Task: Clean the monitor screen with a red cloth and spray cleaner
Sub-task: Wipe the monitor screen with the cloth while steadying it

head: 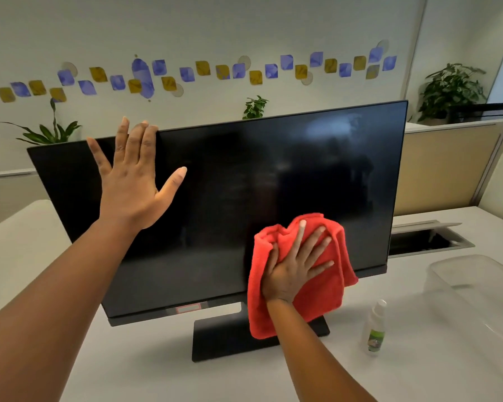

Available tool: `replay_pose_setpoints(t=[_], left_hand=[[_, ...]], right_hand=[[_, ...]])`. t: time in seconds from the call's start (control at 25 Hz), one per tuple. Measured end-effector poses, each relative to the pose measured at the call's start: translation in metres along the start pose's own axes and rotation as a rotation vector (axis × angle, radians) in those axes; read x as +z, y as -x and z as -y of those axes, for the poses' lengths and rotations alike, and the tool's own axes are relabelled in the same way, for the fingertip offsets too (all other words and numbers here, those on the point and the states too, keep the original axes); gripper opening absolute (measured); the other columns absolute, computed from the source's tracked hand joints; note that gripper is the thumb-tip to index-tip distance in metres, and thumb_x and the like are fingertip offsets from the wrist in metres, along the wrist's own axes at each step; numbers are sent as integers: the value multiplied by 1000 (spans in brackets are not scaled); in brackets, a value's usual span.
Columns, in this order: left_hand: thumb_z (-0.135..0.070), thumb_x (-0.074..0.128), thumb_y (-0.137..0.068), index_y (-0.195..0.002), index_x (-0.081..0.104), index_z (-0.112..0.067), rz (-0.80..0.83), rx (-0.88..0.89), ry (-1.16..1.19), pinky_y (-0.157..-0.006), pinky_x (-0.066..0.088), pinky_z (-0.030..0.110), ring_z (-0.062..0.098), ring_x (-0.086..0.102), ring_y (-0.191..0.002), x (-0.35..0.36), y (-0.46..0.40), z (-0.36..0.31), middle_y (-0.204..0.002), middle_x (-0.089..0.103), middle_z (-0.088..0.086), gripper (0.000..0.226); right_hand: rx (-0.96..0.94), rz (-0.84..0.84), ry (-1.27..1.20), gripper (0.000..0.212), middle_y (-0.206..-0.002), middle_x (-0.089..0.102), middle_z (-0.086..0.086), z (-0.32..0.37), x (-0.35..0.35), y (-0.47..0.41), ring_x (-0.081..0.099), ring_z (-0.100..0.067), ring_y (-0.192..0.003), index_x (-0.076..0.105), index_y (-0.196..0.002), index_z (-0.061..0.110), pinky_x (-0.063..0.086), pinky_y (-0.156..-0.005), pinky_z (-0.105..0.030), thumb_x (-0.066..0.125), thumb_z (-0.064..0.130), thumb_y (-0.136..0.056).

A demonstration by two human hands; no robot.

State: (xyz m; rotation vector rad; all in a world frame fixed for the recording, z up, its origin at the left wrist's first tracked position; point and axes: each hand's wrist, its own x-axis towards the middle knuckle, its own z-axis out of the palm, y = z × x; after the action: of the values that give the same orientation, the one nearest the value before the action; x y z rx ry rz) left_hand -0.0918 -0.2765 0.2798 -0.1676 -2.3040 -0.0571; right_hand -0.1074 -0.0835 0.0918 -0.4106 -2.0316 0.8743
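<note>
A black monitor (215, 198) stands on a white desk, its dark screen showing faint smears near the upper right. My right hand (295, 268) presses a red cloth (325, 297) flat against the screen's lower right part, fingers spread over it. The cloth hangs down past the bottom bezel over the stand. My left hand (131, 181) is at the monitor's upper left, fingers spread and reaching its top edge. A small clear spray bottle (373, 329) with a green label stands upright on the desk, right of the monitor's base.
A clear plastic container (476, 288) sits at the desk's right edge. Behind the monitor's right side a cable hatch (427, 239) lies open in the desk (128, 358). Potted plants (450, 91) stand on the partitions at the back.
</note>
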Motion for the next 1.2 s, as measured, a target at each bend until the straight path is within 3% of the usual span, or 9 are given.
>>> replay_pose_setpoints(t=[0.2,0.32,0.48,0.68,0.8,0.96,1.2], left_hand=[[-64,13,-80,-145,9,-14,9,-3,2,-108,-19,53,18,-6,-144,-2,0,2,-156,9,5,83],[-63,17,-82,-145,10,-14,8,-8,1,-108,-19,52,18,-4,-144,-3,1,2,-156,10,5,80],[-60,19,-84,-145,10,-15,7,8,-12,-108,-19,51,19,-2,-144,-3,0,4,-156,10,6,77],[-61,20,-84,-145,11,-16,14,28,-35,-108,-19,51,19,0,-145,-6,0,6,-156,13,5,76],[-61,19,-84,-145,11,-17,22,38,-42,-108,-20,51,19,0,-145,-7,0,6,-156,14,5,76],[-60,19,-84,-145,14,-16,37,48,-18,-111,-16,51,18,3,-144,-12,-2,8,-155,17,5,75],[-58,23,-84,-144,18,-14,34,66,25,-114,-11,43,21,8,-144,-15,0,9,-153,23,7,75]], right_hand=[[-548,17,103,58,-149,31,-1,66,21,18,6,-30,-141,24,-141,28,-7,-106,-61,25,51,-89],[-868,89,189,55,-144,42,5,78,29,35,20,-25,-137,32,-139,34,-10,-108,-61,31,50,-86],[-1215,235,357,55,-149,33,8,58,38,59,15,-21,-139,26,-142,34,-13,-110,-59,28,45,-88],[-1277,343,462,56,-147,37,13,6,23,54,19,-16,-138,23,-142,35,-13,-112,-56,26,45,-87],[-1233,328,424,55,-140,48,11,-3,8,31,27,-17,-133,32,-139,36,-11,-110,-56,31,44,-84],[-1028,223,327,55,-139,50,3,26,-2,5,28,-23,-131,34,-138,34,-12,-108,-59,35,44,-84],[-1194,207,325,55,-146,40,3,72,18,27,20,-25,-136,26,-141,30,-8,-108,-61,30,45,-89]])
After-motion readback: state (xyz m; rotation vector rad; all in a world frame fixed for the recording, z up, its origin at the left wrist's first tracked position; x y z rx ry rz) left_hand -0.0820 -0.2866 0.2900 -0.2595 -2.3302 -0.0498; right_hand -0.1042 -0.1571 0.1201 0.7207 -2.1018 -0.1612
